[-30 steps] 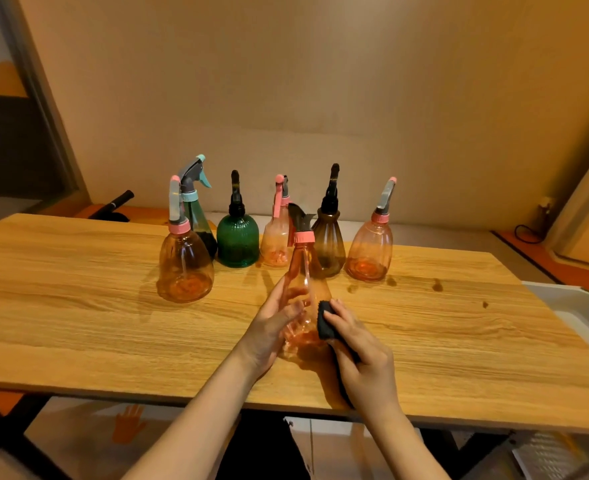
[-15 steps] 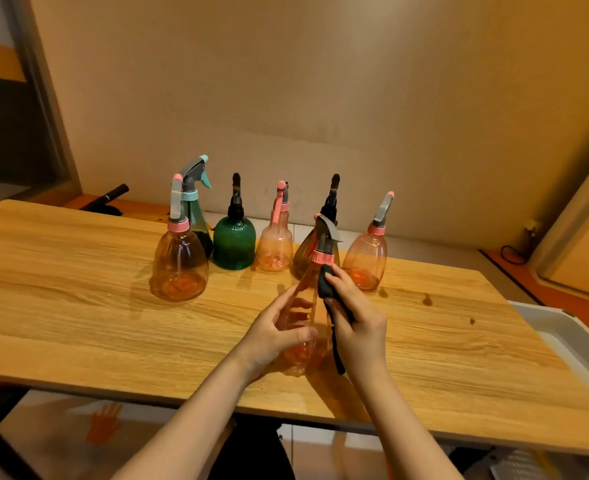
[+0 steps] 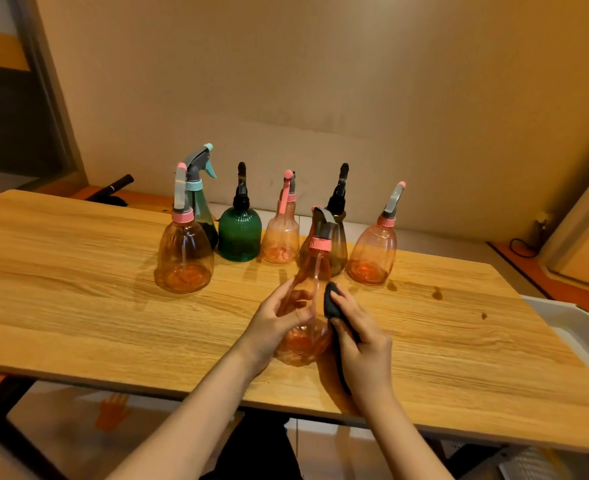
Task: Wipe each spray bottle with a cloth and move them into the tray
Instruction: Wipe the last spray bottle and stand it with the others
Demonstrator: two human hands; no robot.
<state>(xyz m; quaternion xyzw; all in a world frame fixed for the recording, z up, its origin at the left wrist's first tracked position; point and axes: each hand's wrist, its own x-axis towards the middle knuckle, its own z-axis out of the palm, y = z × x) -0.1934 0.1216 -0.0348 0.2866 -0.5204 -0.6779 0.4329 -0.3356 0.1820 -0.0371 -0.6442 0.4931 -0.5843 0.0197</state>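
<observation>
Orange bottle (image 3: 307, 306) gripped by left hand (image 3: 275, 328), right hand (image 3: 362, 344) rubbing cloth (image 3: 333, 304); next, tray (image 3: 570, 327) at 3 o'clock.

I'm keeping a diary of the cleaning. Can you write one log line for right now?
step: wiping | left hand: holds pink bottle | right hand: presses dark cloth on it | tray: no bottles seen

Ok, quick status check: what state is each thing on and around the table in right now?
Held pink bottle: tilted, gripped by left hand.
Dark cloth: pressed on that bottle by right hand.
Green bottle: upright, untouched.
Brown bottle: upright behind the held one.
Four other bottles: upright in the row.
White tray: no bottle visible in it.
</observation>
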